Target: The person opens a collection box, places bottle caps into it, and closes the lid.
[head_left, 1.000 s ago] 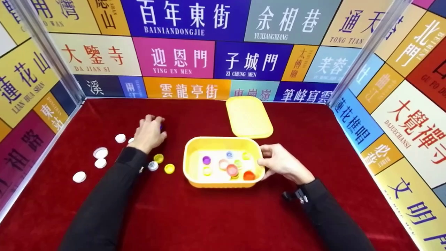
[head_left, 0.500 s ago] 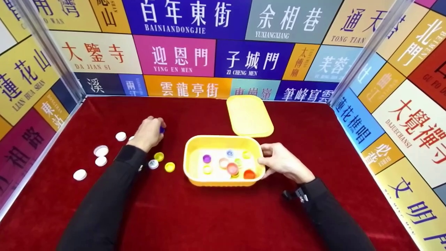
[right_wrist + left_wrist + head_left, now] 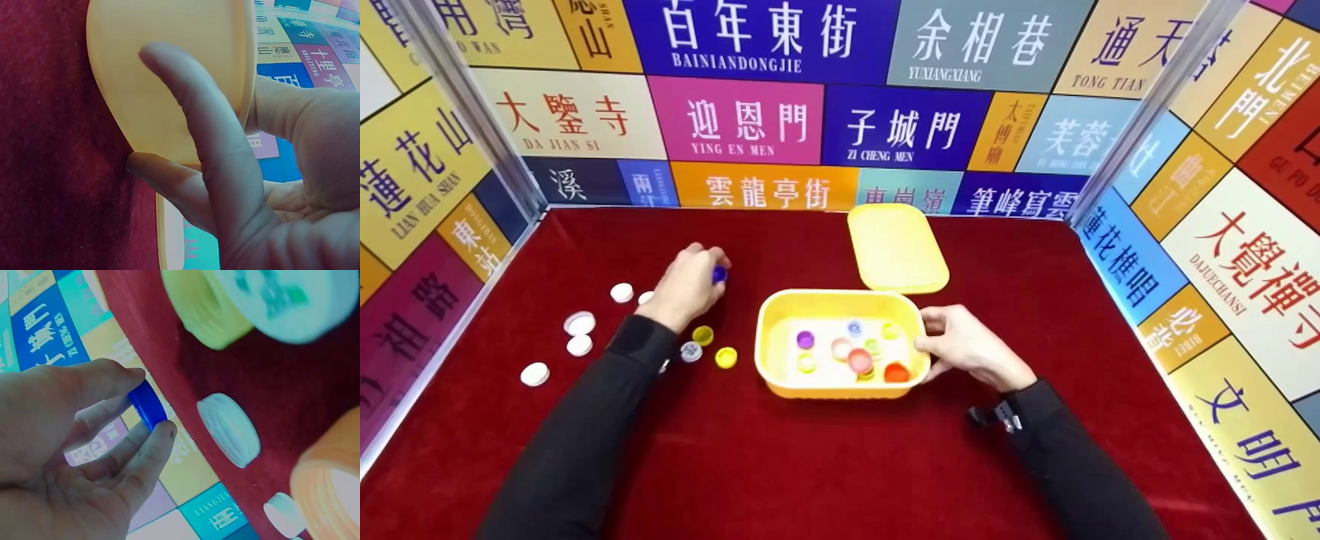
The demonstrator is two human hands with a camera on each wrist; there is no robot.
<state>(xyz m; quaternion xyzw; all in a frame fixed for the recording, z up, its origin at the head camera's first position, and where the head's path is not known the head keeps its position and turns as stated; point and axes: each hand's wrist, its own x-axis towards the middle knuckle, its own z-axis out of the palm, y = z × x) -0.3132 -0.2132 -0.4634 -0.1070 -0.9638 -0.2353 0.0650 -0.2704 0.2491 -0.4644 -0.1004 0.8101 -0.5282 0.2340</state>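
Note:
Between its thumb and fingertips my left hand (image 3: 686, 281) pinches a blue bottle cap (image 3: 720, 275), left of the yellow plastic container. The left wrist view shows that blue cap (image 3: 149, 405) on its edge between thumb and finger. My right hand (image 3: 971, 349) grips the right end of the yellow container (image 3: 840, 391), thumb at the rim and other fingers along the outer wall. Several coloured caps lie inside it, among them a purple cap (image 3: 805, 340) and a red cap (image 3: 897, 373).
Beside my left forearm lie a yellow cap (image 3: 726, 358), an olive-yellow cap (image 3: 703, 335) and a silvery cap (image 3: 691, 351). Several white caps lie further left, one white cap (image 3: 535, 374) nearest. Behind the container rests a yellow lid (image 3: 898, 249). Printed panels enclose the red cloth (image 3: 840, 472).
My left hand has closed on the blue cap and shifted slightly right with it, so more of the cap shows. My right hand keeps its grip on the container.

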